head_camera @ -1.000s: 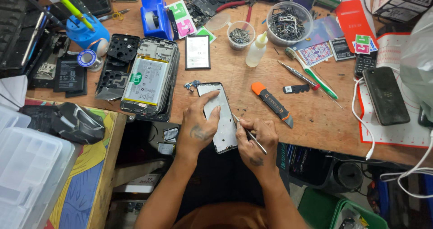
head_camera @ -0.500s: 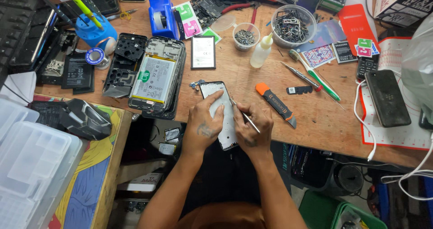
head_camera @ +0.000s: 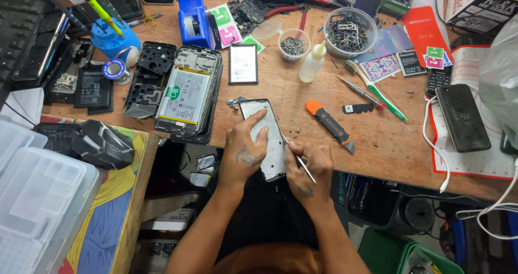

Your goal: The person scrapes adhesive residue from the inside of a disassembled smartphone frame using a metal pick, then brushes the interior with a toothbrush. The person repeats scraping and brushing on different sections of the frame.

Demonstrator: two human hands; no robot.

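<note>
A wide brown wooden workbench point(head_camera: 302, 98) is seen from above, and every place below is given from the pale phone frame with the dark rim point(head_camera: 268, 144), which lies flat at the near edge of the bench and reaches a little over it. To the far left of the frame a stack of clear plastic boxes point(head_camera: 38, 198) is placed lower than the bench. Left of the frame, and close to it, an opened phone body with a white battery point(head_camera: 186, 93) is laid flat. Well to the right of the frame a black phone point(head_camera: 462, 117) is resting on a white mat with red lines point(head_camera: 475, 161). Just right of the frame an orange and black utility knife point(head_camera: 330, 125) is lying at a slant.

The frame is pressed down by the left hand point(head_camera: 245, 150): the palm is laid on its left edge and the index finger is stretched over the pale surface. The right hand point(head_camera: 310, 171) is placed at the lower right edge of the frame and is closed around a thin metal tool point(head_camera: 297, 158), which is held like a pen with the tip against the right rim of the frame. Beyond the frame a small white squeeze bottle point(head_camera: 313, 63) is standing upright, and beside it a small clear cup of dark screws point(head_camera: 293, 45) is seen.
</note>
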